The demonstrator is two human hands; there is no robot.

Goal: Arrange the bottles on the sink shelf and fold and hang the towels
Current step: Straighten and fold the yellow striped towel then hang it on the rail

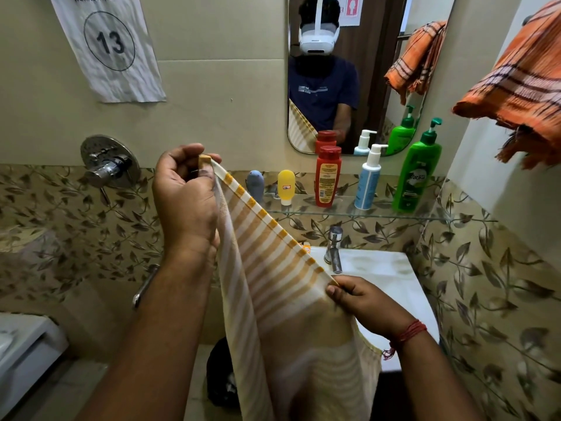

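Hanging closest to me, the cream cotton towel with mustard-yellow stripes (pixel 273 287) runs taut and slantwise from my raised left hand (pixel 185 192), fingers pinched on one corner, down to my lower right hand (pixel 361 302), pinched likewise, ready for folding.

A white paper sign (pixel 107 47) printed with the number 13 hangs on the far wall at the left. Below it sits a round chrome shower valve (pixel 108 162). A mirror (pixel 358 71) hangs further right, above a chrome tap (pixel 334 247) at the white washbasin (pixel 382 268).
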